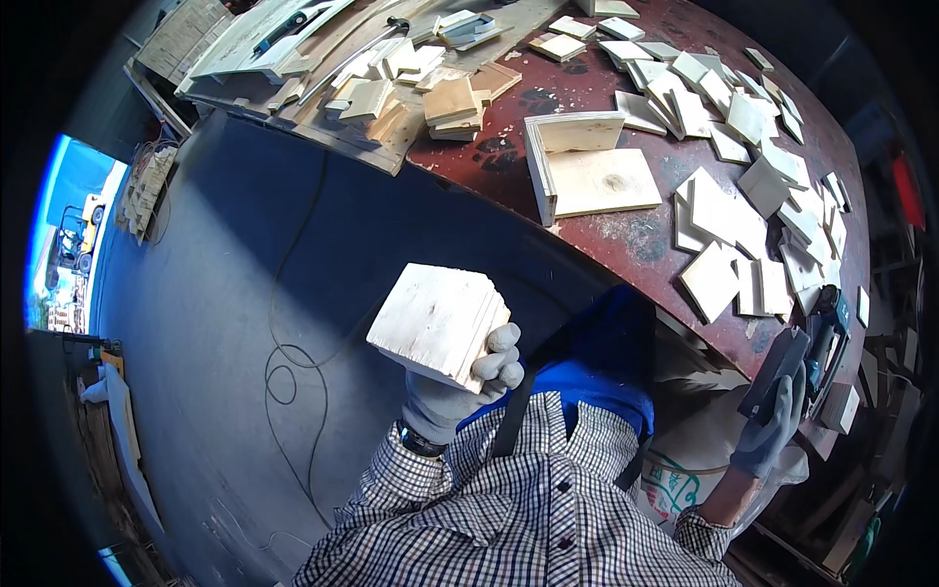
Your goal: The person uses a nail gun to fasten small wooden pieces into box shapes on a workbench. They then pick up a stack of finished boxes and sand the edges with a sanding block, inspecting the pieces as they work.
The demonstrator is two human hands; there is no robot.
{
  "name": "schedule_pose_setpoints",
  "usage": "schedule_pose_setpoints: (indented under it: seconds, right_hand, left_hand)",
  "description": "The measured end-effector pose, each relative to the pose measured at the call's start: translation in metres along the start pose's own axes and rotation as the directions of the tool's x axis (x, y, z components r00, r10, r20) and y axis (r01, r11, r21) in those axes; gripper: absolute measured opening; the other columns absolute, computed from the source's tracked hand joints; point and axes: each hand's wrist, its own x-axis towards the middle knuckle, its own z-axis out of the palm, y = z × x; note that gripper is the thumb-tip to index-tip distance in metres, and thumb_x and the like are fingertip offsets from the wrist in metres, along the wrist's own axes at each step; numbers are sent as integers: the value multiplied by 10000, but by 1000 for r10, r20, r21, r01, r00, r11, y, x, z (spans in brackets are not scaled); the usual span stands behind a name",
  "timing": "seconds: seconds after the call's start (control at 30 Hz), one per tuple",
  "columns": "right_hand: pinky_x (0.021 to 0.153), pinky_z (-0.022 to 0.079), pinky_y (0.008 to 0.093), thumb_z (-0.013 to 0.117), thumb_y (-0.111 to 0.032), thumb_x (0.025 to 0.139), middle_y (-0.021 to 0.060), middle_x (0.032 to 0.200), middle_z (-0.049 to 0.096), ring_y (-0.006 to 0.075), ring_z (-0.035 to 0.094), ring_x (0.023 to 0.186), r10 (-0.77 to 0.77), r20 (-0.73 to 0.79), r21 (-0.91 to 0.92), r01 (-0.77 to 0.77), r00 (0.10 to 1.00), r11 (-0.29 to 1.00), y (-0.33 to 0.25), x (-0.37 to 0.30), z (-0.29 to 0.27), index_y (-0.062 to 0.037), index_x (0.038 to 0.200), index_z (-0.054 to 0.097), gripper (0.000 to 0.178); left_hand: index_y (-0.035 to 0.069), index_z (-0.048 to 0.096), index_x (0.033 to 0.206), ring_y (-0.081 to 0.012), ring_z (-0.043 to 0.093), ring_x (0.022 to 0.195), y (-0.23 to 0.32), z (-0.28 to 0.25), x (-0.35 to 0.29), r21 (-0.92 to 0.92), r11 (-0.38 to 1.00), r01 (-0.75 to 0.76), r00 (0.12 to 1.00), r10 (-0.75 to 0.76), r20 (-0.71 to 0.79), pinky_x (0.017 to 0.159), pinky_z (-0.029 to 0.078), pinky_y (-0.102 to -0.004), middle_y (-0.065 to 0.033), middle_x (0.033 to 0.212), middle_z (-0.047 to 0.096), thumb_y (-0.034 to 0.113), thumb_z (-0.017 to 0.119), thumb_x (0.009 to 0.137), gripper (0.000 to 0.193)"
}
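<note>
In front of my body, my left hand, in a grey glove, is closed around a stack of square plywood pieces. Its fingertips curl over the layered edge on the right, and the broad pale face points up. At the right end of the red table, my gloved right hand grips a dark, blue-trimmed nail gun low down, partly hiding it. A wooden corner assembly, made of two upright boards on a flat one, stands at the table's near edge.
Many loose square wood pieces cover the right of the red table. More pieces lie at the wooden bench, far left. A cable loops over the floor. A white sack stands below the table.
</note>
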Motion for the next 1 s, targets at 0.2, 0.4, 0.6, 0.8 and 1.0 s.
schedule_pose_setpoints:
  seconds: [0.2,0.4,0.6,0.8,1.0]
  right_hand:
    - [915,517,220,628,-257,1067,101,1427,641,116,647,1139,-16,143,-42,22,990,999,-34,-26,70,-5,1595,479,604]
    - [1046,512,361,658,-218,1033,197,1465,617,250,641,1268,4,430,21,-14,903,1000,-47,-57,127,11,1621,423,673]
    - [1097,491,460,709,-96,1002,223,1475,577,351,598,1283,66,564,163,-189,823,968,-60,-72,160,33,1591,445,657]
    - [937,541,351,700,-195,1037,162,1451,591,274,631,1196,99,556,47,-151,825,987,-60,-67,158,27,1592,449,648]
    - [1083,491,425,632,-187,1074,204,1548,527,331,561,1332,210,561,19,-266,801,964,-81,-69,159,52,1607,408,625]
  left_hand:
    - [4,585,1422,-334,767,943,-1,-2,3,2,1000,-27,1000,27,5,1047,527,-478,-214,1153,649,611,563,1034,721]
    - [-24,566,1429,-339,766,981,3,-4,-1,50,996,-71,989,64,136,1084,527,-466,-192,1160,663,532,519,1072,663]
    - [-2,526,1505,-375,727,1116,-4,1,-6,106,989,-101,986,86,142,1043,518,-545,-274,1308,642,576,485,1074,723]
    - [34,465,1583,-406,672,1187,-10,-54,-23,-49,999,-4,994,10,113,1089,510,-544,-311,1385,592,587,477,1075,751]
    - [85,602,1455,-220,742,1109,-12,-127,-39,230,966,-120,968,165,-190,895,644,-405,-133,1344,707,526,548,1095,571]
